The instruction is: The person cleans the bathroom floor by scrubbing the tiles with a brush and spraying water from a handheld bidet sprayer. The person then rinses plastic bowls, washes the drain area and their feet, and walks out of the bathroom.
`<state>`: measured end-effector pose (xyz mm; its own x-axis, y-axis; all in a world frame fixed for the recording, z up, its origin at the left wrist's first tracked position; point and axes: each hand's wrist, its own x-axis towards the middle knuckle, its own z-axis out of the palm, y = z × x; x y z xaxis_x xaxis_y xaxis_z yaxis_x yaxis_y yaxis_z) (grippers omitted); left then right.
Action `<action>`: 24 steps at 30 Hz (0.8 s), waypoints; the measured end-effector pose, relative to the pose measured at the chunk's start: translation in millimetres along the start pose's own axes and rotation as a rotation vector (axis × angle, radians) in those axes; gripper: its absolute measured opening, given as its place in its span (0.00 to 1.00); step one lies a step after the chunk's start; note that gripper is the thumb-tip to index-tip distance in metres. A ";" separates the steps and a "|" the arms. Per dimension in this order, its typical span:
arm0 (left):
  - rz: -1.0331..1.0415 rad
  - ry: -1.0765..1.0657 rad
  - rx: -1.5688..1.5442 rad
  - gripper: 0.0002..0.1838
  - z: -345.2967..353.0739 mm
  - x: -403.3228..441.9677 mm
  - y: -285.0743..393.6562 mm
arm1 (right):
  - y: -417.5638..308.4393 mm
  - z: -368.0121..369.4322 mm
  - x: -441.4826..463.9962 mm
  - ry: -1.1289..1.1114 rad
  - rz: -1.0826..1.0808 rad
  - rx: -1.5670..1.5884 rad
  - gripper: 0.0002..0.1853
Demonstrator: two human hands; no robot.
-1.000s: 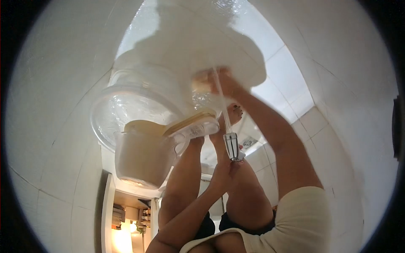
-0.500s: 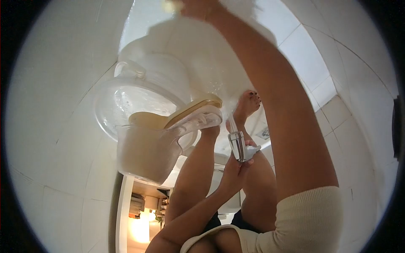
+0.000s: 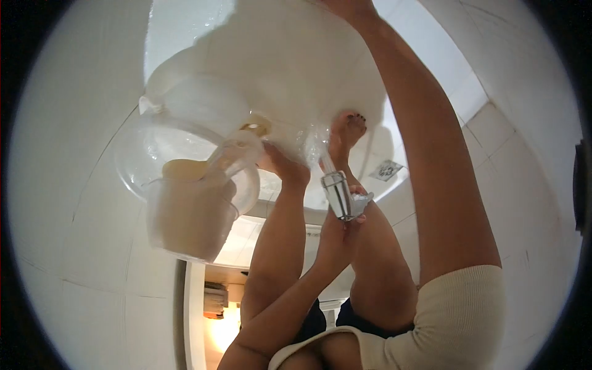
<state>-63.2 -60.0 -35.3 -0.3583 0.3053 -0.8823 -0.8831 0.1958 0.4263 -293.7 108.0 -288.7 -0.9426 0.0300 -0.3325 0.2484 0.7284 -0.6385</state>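
Note:
My left hand (image 3: 351, 222) is wrapped around a chrome spray head (image 3: 338, 195), from which water runs down toward the floor near my feet. My right arm stretches to the top edge of the view. Only part of my right hand (image 3: 350, 7) shows there; its fingers are cut off by the frame, so what they hold is hidden. Left of my legs, a clear plastic dipper (image 3: 185, 216) has a cream-coloured piece (image 3: 184, 168) inside it, perhaps a second dipper. Its handle (image 3: 237, 148) points up and right. Neither hand touches it.
A clear round tub (image 3: 131, 157) with a white handle grip (image 3: 151, 106) is behind the dipper. My bare feet (image 3: 348, 128) stand on the wet floor (image 3: 290, 74) near a floor drain (image 3: 386, 169). Tiled walls (image 3: 92, 203) rise on both sides. A lit shelf (image 3: 216, 302) shows at lower left.
My right hand has moved right and mostly out of view; the pale yellow thing at it no longer shows. The view has shifted, with the dipper, tub and spray head appearing further left.

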 end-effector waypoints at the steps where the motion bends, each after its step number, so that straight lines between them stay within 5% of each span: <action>1: 0.034 0.023 -0.028 0.20 2.8 1.8 -1.8 | 1.1 -6.7 3.6 0.102 -0.092 0.052 0.29; 4: 0.048 0.074 -0.095 0.19 13.5 -0.7 -7.9 | -4.2 8.6 -45.5 -0.137 -0.052 -0.234 0.26; 7: 0.032 0.073 0.066 0.17 5.3 -4.0 -13.7 | 16.9 58.9 -160.7 -0.202 -0.254 -0.340 0.28; 9: 0.029 0.052 0.179 0.15 9.3 -5.5 -19.0 | 32.7 70.2 -231.4 -0.534 -0.115 -0.239 0.29; 10: 0.039 0.033 0.219 0.15 10.1 -2.8 -19.5 | 38.0 69.0 -245.8 -0.505 -0.097 -0.246 0.29; 13: 0.145 0.105 0.164 0.15 16.7 1.1 -19.9 | 40.7 65.9 -260.1 0.123 0.452 0.316 0.32; 15: 0.163 0.104 0.168 0.15 8.7 3.8 -19.4 | 10.3 75.5 -215.0 0.237 0.506 0.575 0.33; 16: 0.177 0.128 0.163 0.15 6.0 6.9 -19.6 | -9.5 78.4 -186.2 0.091 0.500 0.542 0.30; 18: 0.151 0.088 0.178 0.15 4.7 8.1 -18.2 | -34.5 105.1 -142.8 0.086 0.156 0.421 0.31; 21: 0.146 0.108 0.041 0.17 4.9 11.1 -19.4 | -40.4 97.7 -111.5 -0.030 0.180 0.203 0.28; 23: 0.122 0.086 0.039 0.22 4.6 12.1 -17.2 | -5.9 66.1 -126.2 0.173 0.510 0.195 0.28; 24: 0.109 0.059 0.089 0.26 6.5 12.4 -16.6 | 27.2 78.1 -154.9 0.532 0.625 0.271 0.31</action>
<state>-51.0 -53.4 -52.1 -0.4702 0.2750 -0.8386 -0.8084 0.2470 0.5343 -123.5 69.7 -308.8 -0.5777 0.7366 -0.3516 0.7368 0.2852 -0.6130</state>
